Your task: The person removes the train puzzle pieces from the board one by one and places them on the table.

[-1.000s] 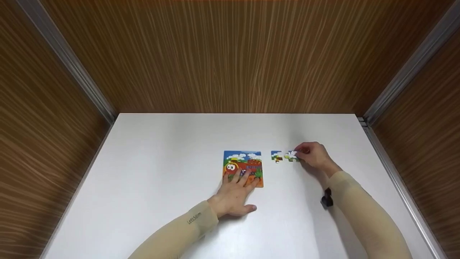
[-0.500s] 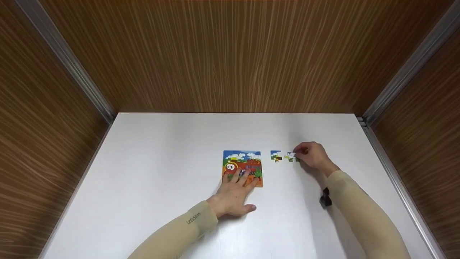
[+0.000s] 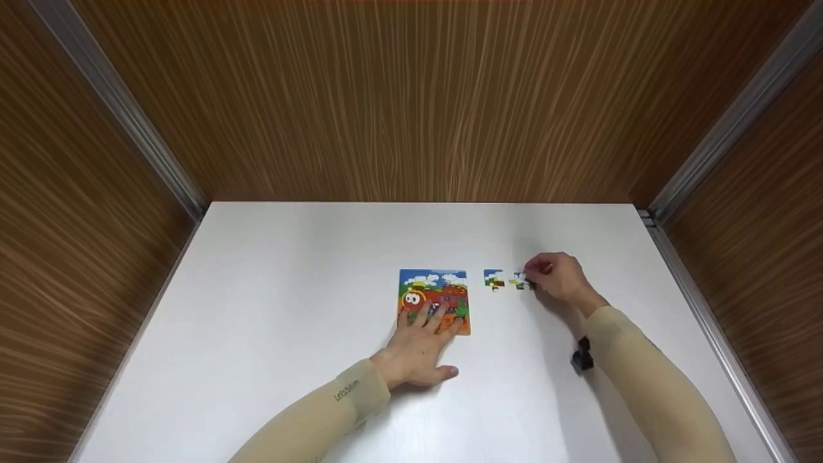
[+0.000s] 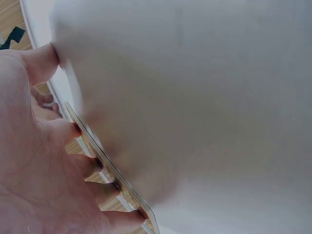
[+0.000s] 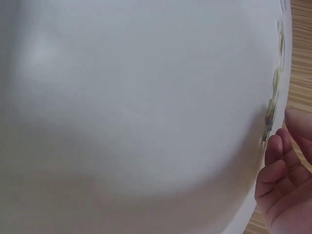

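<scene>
My left hand [image 3: 418,350] lies with fingers spread over the lower part of a square picture puzzle [image 3: 434,280], which shows a red train with a face under a blue sky. Seen from the left wrist, the fingertips rest on the thin puzzle board [image 4: 114,171]. To the right, one loose jigsaw piece [image 3: 494,278] lies flat. Beside it are joined-looking jigsaw pieces [image 3: 519,281] with white cloud and green. My right hand [image 3: 560,276] pinches at their upper right corner between thumb and forefinger, partly hiding them. In the right wrist view these pieces [image 5: 273,95] appear edge-on beside the fingertips.
Everything lies on a white table [image 3: 289,289]. A brown wood-grain panel [image 3: 411,103] rises behind it, with more panels and metal rails at both sides. A small black object [image 3: 583,355] shows beneath the right wrist.
The right fingertips have shifted slightly left and now cover more of the pieces' upper right part. The left hand and the train puzzle have stayed in place.
</scene>
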### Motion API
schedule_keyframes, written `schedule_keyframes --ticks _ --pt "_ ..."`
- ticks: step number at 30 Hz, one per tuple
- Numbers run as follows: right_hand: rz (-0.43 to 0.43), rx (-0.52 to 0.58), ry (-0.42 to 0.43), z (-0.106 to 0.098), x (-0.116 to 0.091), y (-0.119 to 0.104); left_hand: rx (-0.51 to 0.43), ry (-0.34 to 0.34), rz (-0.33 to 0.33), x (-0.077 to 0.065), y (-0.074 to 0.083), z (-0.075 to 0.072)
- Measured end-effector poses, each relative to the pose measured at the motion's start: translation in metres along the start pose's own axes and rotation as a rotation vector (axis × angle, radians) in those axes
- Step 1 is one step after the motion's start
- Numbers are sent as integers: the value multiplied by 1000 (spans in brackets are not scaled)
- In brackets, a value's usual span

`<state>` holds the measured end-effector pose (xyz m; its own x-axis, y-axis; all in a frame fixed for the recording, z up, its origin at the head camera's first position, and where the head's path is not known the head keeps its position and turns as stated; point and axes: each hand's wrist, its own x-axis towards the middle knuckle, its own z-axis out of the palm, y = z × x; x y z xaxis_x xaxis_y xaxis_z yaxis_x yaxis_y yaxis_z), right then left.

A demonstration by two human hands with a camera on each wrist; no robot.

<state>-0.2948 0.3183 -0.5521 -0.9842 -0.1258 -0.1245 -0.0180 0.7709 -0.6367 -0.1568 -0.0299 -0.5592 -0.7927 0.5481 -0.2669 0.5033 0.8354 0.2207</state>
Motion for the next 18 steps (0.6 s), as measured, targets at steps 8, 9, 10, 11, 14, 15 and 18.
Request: schedule_keyframes --ticks 8,9,10,11,14,15,18 --pt "8 46 -2 1 -1 -11 6 -3 0 2 -1 0" --pt "-1 45 -1 1 -1 -12 7 -4 0 2 -1 0" --pt "-5 48 0 2 -1 -13 9 -6 -1 1 -1 0" --pt "-10 52 1 3 -1 -14 7 -10 -2 1 0 0" --pt "-37 53 7 5 -1 -16 6 -14 -2 2 0 0" --pt "-42 52 7 6 -1 -17 5 -14 -2 2 0 0" --pt "-60 56 12 8 -2 -20 2 -16 -2 2 -1 0"
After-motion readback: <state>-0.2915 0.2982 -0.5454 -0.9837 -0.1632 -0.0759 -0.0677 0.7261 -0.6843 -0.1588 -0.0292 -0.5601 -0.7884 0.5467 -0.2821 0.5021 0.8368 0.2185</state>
